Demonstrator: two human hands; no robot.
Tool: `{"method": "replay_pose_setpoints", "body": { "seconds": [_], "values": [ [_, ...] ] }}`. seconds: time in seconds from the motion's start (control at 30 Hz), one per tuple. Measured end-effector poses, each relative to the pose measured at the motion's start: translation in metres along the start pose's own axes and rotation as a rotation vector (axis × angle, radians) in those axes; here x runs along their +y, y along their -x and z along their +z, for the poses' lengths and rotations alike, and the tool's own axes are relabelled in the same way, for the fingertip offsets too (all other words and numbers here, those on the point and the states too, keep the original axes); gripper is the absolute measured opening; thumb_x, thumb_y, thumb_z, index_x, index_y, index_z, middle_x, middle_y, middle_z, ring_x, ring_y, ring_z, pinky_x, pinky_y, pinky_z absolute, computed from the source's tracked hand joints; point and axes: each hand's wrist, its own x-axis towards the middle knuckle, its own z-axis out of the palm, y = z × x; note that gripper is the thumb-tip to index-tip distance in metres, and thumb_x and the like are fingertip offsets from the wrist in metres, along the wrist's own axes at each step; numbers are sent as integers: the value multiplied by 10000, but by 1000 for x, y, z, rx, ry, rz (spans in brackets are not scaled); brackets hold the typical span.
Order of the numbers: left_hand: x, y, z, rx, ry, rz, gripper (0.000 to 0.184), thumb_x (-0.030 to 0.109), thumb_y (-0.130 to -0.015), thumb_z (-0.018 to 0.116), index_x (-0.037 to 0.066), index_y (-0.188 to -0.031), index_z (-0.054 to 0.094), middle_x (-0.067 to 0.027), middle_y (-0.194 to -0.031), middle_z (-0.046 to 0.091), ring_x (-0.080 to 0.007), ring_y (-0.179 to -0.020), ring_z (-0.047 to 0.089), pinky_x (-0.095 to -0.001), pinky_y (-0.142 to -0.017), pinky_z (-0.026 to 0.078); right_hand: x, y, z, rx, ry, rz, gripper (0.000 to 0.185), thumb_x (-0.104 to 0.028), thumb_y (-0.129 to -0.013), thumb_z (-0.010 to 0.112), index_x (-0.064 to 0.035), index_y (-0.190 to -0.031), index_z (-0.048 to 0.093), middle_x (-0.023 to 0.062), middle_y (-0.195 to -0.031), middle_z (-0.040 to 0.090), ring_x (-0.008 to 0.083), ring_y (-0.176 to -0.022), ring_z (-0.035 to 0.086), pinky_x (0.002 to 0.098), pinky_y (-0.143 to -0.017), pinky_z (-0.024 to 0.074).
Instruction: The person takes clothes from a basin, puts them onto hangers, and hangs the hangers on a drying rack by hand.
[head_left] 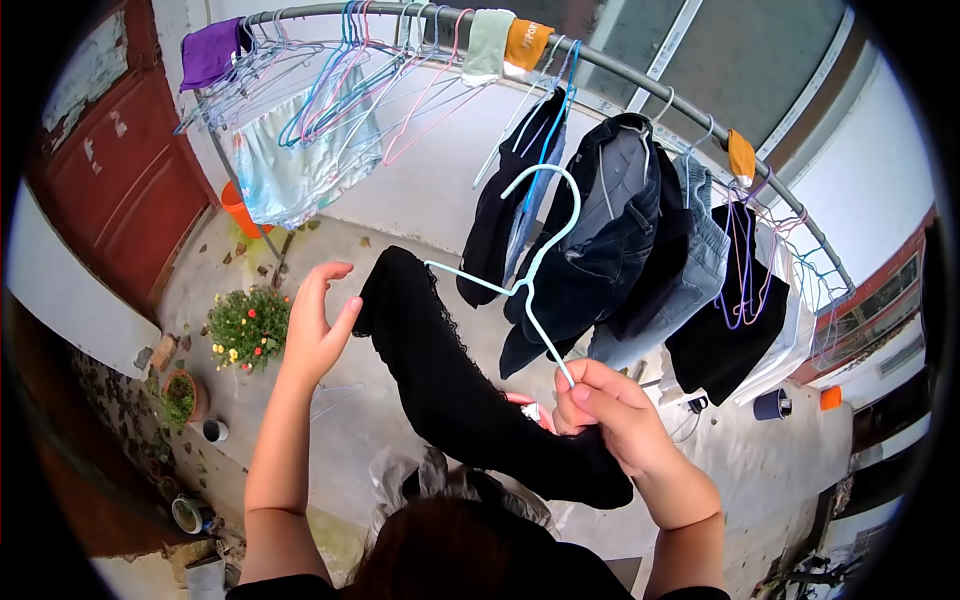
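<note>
A pale mint wire clothes hanger [527, 283] is shown at the centre of a paved yard [340, 430], with its hook turned upward, above a black cloth garment with lacy trim [450, 385]. One end of the hanger is pinched between the thumb and fingers of the right hand [605, 400], which is mostly closed; the near end of the garment is gathered just beneath that hand. The hanger's other end is set against the garment's upper left part. The left hand [322, 325] is held open beside that part, its thumb and fingers spread well apart; whether the cloth is touched by the thumb tip cannot be told. Beyond the hands, a curved grey metal rail [605, 62] is seen, from which many coloured wire hangers are hung. A purple cloth [212, 52] is draped at its left end, near a pale blue patterned garment [300, 170]. Dark blue jeans [625, 235] are hung toward the middle, and a black garment [722, 350] is hung further right. At the left, a flowering bush [247, 328], an orange bucket [238, 210] and a weathered red door [130, 180] are seen.
</note>
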Motion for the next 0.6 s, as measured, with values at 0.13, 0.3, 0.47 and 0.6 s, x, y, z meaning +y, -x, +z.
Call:
{"method": "replay_pose_setpoints", "body": {
  "seconds": [0.13, 0.3, 0.47, 0.6],
  "values": [
    [-9, -40, 13, 6, 10, -21, 327, 209, -849, 596, 15, -1100, 520, -136, -1083, 568, -271, -1032, 541, -358, -879, 418, -7, -45, 10, 16, -129, -57, 122, -105, -939, 418, -16, -990, 483, -10, -667, 372, 109, -626, 354, 246, -643, 332],
    [-11, -135, 38, 83, 19, 145, 372, 223, -829, 619, 9, -1115, 515, -148, -1072, 564, -285, -1022, 543, -363, -873, 432, -10, -102, 20, 42, -196, -182, 124, -110, -941, 421, -10, -979, 485, -15, -669, 368, 101, -641, 351, 238, -639, 322],
    [-35, -235, 76, 167, -118, 275, 420, 229, -838, 621, 10, -1172, 492, -177, -1163, 549, -294, -1062, 547, -391, -911, 434, -11, -150, 33, 115, -233, -263, 128, -108, -949, 415, -11, -989, 489, -14, -677, 386, 92, -648, 363, 236, -644, 329],
    [-63, -282, 110, 50, 13, 102, 368, 265, -878, 560, -4, -1126, 524, -194, -1036, 592, -317, -957, 581, -401, -846, 446, -16, -176, 32, 167, -121, -330, 211, -117, -958, 414, 19, -1094, 501, 5, -706, 454, 98, -692, 429, 238, -703, 377]
  ]
}}
